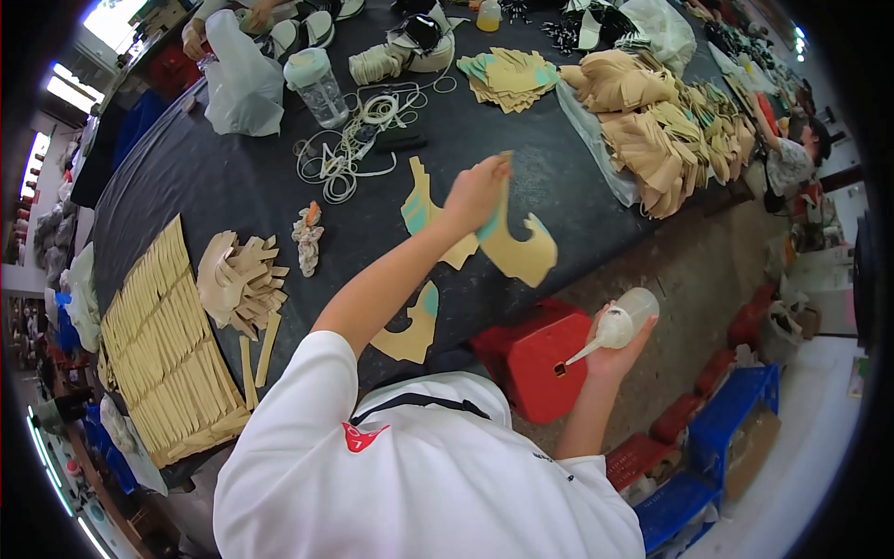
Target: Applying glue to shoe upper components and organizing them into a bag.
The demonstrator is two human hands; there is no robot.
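My left hand [477,194] reaches over the dark table, its fingers closed on the narrow upper end of a curved tan cut piece [524,258] with a light-green patch. A similar tan piece [417,200] lies just left of it, partly hidden by my hand and forearm. Closer to my body, another curved piece [410,337] rests by the table edge. Off the table's right side, my right hand [622,352] is wrapped around a translucent squeeze bottle [638,309], whose thin nozzle tilts down to the left.
Stacked tan pieces [652,121] cover the far right, with a smaller pile [510,76] beside them. Tangled white cord [349,154] and a clear bottle [321,93] sit mid-table. Rows of tan strips [163,363] lie left. A red stool [535,373] stands below the edge.
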